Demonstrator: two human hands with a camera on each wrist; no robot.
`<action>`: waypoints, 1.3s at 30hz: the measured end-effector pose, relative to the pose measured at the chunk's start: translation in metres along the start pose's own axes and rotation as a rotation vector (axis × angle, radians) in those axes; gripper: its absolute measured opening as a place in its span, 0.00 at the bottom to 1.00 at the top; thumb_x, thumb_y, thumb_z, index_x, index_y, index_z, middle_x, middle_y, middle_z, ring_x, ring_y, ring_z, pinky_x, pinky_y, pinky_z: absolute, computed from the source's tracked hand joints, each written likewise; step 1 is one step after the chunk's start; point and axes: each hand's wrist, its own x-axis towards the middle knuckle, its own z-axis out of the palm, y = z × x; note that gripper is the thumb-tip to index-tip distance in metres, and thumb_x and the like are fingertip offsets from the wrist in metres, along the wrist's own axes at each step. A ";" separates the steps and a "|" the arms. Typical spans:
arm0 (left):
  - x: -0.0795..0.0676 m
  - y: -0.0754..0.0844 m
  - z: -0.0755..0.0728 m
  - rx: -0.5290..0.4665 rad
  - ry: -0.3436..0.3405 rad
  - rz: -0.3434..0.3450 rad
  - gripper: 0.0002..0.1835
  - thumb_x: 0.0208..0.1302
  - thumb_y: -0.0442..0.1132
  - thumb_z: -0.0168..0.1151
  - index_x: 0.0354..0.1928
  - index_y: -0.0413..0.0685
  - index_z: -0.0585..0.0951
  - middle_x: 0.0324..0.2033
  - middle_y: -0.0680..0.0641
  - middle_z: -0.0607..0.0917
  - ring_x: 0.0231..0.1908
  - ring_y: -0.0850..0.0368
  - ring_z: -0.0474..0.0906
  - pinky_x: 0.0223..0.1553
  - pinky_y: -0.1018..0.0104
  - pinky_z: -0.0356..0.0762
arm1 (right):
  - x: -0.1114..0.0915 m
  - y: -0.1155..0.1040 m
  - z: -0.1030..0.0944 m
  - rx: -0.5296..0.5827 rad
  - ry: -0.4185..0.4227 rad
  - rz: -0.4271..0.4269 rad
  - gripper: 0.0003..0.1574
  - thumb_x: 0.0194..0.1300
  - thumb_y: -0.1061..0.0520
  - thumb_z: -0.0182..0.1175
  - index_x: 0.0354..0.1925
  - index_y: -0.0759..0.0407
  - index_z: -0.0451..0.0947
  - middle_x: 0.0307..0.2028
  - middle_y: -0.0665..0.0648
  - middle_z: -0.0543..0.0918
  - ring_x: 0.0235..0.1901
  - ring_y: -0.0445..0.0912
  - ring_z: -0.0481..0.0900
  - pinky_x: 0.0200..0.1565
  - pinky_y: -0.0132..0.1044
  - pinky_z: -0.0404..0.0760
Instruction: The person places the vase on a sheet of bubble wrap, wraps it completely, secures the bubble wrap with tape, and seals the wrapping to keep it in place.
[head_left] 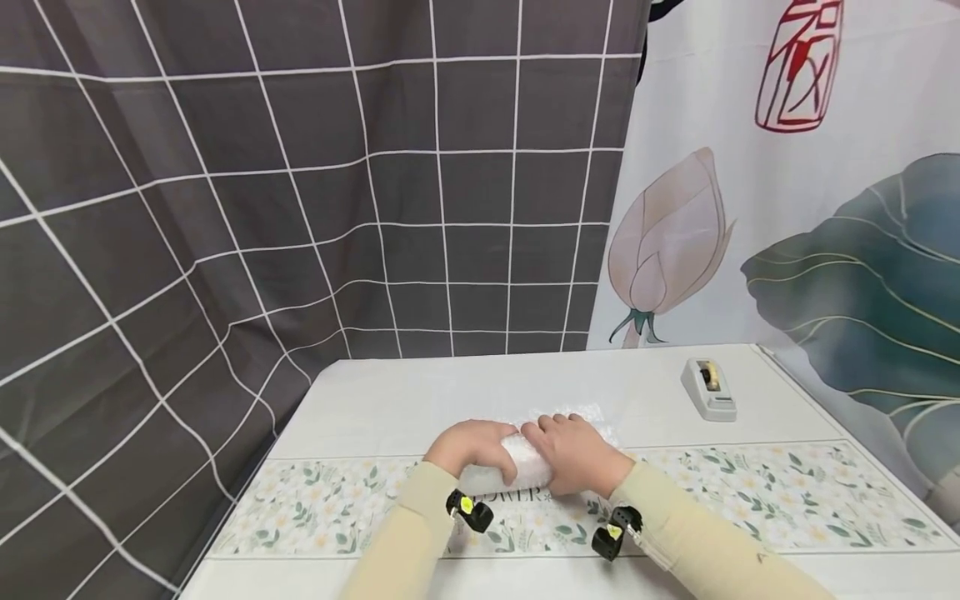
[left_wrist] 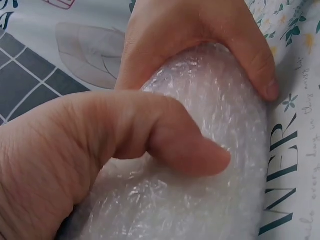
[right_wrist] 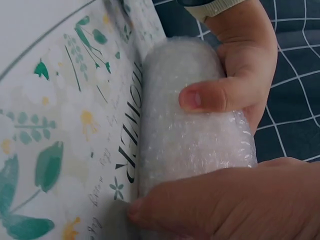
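Note:
A roll-shaped bundle of bubble wrap lies on the floral band of the table, with something pale and pinkish faintly visible through the layers. My left hand grips its left end, the thumb bent across the top in the left wrist view. At the other end my right hand curls round the bundle, thumb on the near side. A loose flap of bubble wrap spreads on the table behind the right fingers. In the right wrist view the bundle covers part of the printed lettering. What is inside cannot be made out.
A light grey tape dispenser with a yellowish roll stands at the back right of the white table. A dark grid-patterned curtain hangs behind and to the left, and a lotus-printed curtain hangs at the right.

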 end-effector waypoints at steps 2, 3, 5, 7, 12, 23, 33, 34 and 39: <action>-0.001 -0.002 0.000 -0.038 -0.024 -0.001 0.37 0.29 0.47 0.73 0.53 0.60 0.82 0.41 0.60 0.85 0.37 0.61 0.77 0.44 0.61 0.76 | 0.002 0.000 -0.001 0.030 -0.030 -0.002 0.44 0.31 0.47 0.79 0.48 0.53 0.72 0.33 0.51 0.78 0.31 0.48 0.77 0.35 0.45 0.80; -0.001 -0.003 0.000 -0.052 -0.033 0.001 0.37 0.29 0.47 0.73 0.53 0.59 0.82 0.42 0.60 0.84 0.38 0.61 0.76 0.44 0.62 0.76 | 0.003 0.000 -0.001 0.039 -0.045 -0.003 0.43 0.31 0.46 0.79 0.48 0.53 0.72 0.33 0.50 0.78 0.31 0.47 0.77 0.34 0.44 0.80; -0.001 -0.005 -0.001 -0.087 -0.048 0.007 0.35 0.30 0.46 0.73 0.51 0.58 0.82 0.40 0.59 0.84 0.38 0.61 0.77 0.45 0.62 0.76 | 0.006 0.000 0.000 0.052 -0.073 -0.004 0.43 0.31 0.45 0.78 0.47 0.52 0.72 0.32 0.49 0.78 0.30 0.46 0.76 0.34 0.42 0.79; -0.002 -0.006 -0.002 -0.127 -0.059 0.004 0.33 0.30 0.45 0.73 0.49 0.58 0.82 0.39 0.59 0.84 0.38 0.60 0.77 0.45 0.61 0.76 | 0.008 0.001 0.000 0.059 -0.089 -0.006 0.42 0.30 0.46 0.78 0.46 0.52 0.73 0.32 0.49 0.77 0.30 0.45 0.76 0.33 0.41 0.79; -0.004 -0.009 -0.002 -0.142 -0.037 -0.016 0.37 0.30 0.46 0.71 0.53 0.56 0.81 0.41 0.58 0.85 0.40 0.59 0.78 0.47 0.58 0.76 | 0.015 0.001 -0.002 0.084 -0.100 -0.015 0.41 0.26 0.47 0.77 0.44 0.52 0.72 0.29 0.47 0.76 0.27 0.44 0.76 0.30 0.41 0.79; -0.012 -0.008 0.005 0.234 0.229 0.131 0.46 0.40 0.57 0.70 0.69 0.59 0.73 0.60 0.53 0.82 0.55 0.53 0.80 0.53 0.54 0.78 | 0.023 0.013 0.001 0.154 -0.183 0.037 0.45 0.24 0.45 0.77 0.46 0.51 0.73 0.27 0.43 0.76 0.25 0.41 0.74 0.29 0.39 0.78; -0.017 -0.008 0.016 0.350 0.398 0.175 0.39 0.41 0.63 0.66 0.58 0.56 0.75 0.44 0.54 0.76 0.43 0.57 0.73 0.44 0.60 0.75 | 0.033 0.021 -0.005 0.258 -0.312 0.078 0.38 0.26 0.47 0.78 0.40 0.47 0.72 0.25 0.42 0.76 0.25 0.40 0.74 0.32 0.39 0.78; -0.017 -0.008 0.017 0.357 0.415 0.176 0.39 0.41 0.62 0.66 0.58 0.56 0.75 0.43 0.54 0.75 0.43 0.57 0.72 0.44 0.60 0.75 | 0.034 0.022 -0.005 0.271 -0.330 0.088 0.38 0.25 0.48 0.78 0.40 0.47 0.72 0.25 0.41 0.76 0.26 0.40 0.74 0.32 0.39 0.78; -0.019 -0.006 0.021 0.396 0.458 0.159 0.38 0.39 0.59 0.65 0.58 0.57 0.75 0.43 0.54 0.75 0.42 0.56 0.71 0.45 0.59 0.73 | 0.042 0.025 -0.005 0.377 -0.431 0.177 0.36 0.25 0.52 0.76 0.39 0.44 0.73 0.27 0.41 0.78 0.29 0.41 0.76 0.37 0.40 0.78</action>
